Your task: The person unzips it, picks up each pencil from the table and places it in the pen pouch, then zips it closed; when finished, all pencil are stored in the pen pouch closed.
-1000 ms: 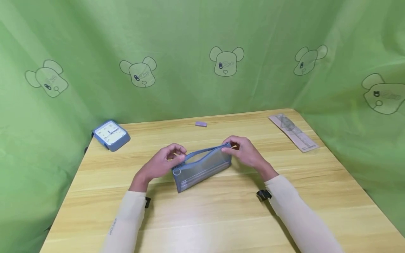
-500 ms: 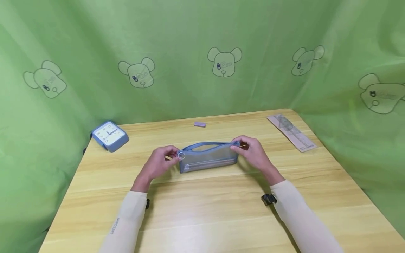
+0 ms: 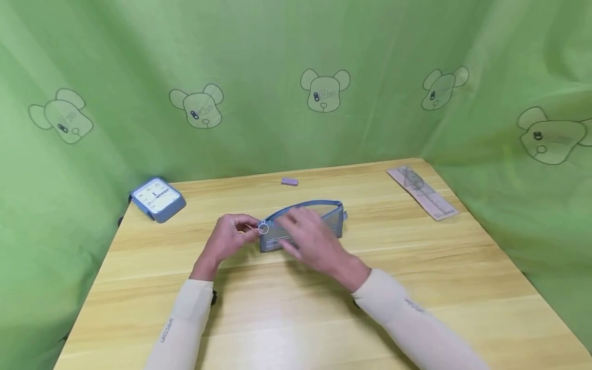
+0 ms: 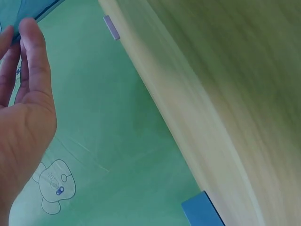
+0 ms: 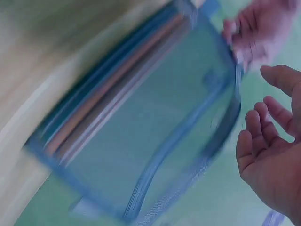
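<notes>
A see-through blue zip pencil case [image 3: 336, 221] stands on the table, its zip gaping along the top. My left hand [image 3: 226, 239] pinches its left top corner, beside the white ring [image 3: 263, 228] of the zip pull. In the left wrist view, thumb and fingers meet at a blue corner of the case [image 4: 35, 8]. My right hand [image 3: 314, 244], blurred, hangs in front of the case and covers part of it, holding nothing. The right wrist view shows that hand [image 5: 275, 146] with fingers loosely bent, near the left hand. Several pencil-like sticks [image 5: 103, 99] lie along the bottom inside the case.
A blue square clock [image 3: 159, 199] leans at the back left of the wooden table [image 3: 277, 318]. Behind the case lies a small purple eraser [image 3: 289, 182]. A pink sheet with clear rulers [image 3: 422, 192] is at the back right. Green curtain [image 3: 259, 144] surrounds the table.
The case has turned squarer to me and been set down. My right hand has let go of its right end and moved left across its front. The left hand keeps its corner.
</notes>
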Available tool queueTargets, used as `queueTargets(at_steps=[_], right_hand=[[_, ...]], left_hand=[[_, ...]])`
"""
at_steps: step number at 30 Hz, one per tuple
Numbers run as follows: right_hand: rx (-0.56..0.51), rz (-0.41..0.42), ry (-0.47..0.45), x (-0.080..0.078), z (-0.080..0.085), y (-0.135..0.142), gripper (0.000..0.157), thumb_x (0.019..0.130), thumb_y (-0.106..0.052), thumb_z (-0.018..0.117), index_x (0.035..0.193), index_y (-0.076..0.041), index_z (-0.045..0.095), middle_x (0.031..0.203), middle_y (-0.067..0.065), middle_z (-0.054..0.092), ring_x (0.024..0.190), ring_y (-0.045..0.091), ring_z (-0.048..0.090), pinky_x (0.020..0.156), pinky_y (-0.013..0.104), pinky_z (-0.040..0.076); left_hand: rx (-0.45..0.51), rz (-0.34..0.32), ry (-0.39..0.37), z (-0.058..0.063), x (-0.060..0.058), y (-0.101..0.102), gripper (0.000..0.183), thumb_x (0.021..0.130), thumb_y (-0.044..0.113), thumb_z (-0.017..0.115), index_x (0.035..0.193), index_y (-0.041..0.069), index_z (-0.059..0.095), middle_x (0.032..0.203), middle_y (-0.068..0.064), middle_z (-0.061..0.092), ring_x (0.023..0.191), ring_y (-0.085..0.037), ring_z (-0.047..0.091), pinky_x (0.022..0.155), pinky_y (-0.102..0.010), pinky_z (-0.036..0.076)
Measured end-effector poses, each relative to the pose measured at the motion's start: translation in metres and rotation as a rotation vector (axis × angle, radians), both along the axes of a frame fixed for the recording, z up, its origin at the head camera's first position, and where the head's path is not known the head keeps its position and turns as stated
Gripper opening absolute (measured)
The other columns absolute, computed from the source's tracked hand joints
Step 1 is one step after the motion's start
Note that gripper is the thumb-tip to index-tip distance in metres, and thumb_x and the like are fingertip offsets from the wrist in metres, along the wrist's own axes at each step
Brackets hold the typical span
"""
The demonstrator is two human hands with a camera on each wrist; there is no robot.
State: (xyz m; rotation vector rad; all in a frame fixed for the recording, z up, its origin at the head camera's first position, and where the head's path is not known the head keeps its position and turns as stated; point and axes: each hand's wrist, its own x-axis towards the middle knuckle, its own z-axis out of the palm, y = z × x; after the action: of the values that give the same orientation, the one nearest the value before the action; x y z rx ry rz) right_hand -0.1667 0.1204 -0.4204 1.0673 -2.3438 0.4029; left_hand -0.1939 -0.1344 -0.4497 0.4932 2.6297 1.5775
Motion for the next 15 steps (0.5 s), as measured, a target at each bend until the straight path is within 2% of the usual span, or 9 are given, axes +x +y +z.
queueTargets(at_steps=[4, 9, 15], right_hand=[[0.077, 0.019, 0.005, 0.002, -0.011, -0.029, 0.037, 0.092, -0.022, 0.085, 0.124, -0.014, 0.07, 0.11, 0.001, 0.066, 0.098, 0.019, 0.064, 0.088, 0.034, 0.058], [0.041, -0.01, 0.04, 0.0, -0.017, -0.042, 0.023, 0.094, -0.016, 0.082, 0.115, -0.015, 0.072, 0.099, -0.001, 0.063, 0.084, 0.015, 0.059, 0.072, 0.028, 0.052], [0.024, -0.05, 0.073, -0.003, -0.015, -0.048, 0.008, 0.099, -0.017, 0.076, 0.105, -0.012, 0.074, 0.093, 0.0, 0.063, 0.077, 0.013, 0.057, 0.067, 0.025, 0.049]], left_hand=[[-0.007, -0.04, 0.027, -0.001, 0.001, -0.002, 0.016, 0.097, 0.011, 0.078, 0.111, 0.004, 0.083, 0.113, -0.015, 0.082, 0.093, -0.023, 0.079, 0.085, -0.03, 0.066], [0.004, -0.078, 0.032, 0.001, 0.001, -0.001, 0.016, 0.099, 0.011, 0.077, 0.112, 0.006, 0.083, 0.114, -0.014, 0.082, 0.092, -0.02, 0.08, 0.082, -0.03, 0.067], [-0.002, -0.08, 0.033, 0.005, 0.002, -0.003, 0.016, 0.098, 0.006, 0.076, 0.112, 0.004, 0.082, 0.114, -0.016, 0.081, 0.093, -0.024, 0.08, 0.08, -0.028, 0.067]])
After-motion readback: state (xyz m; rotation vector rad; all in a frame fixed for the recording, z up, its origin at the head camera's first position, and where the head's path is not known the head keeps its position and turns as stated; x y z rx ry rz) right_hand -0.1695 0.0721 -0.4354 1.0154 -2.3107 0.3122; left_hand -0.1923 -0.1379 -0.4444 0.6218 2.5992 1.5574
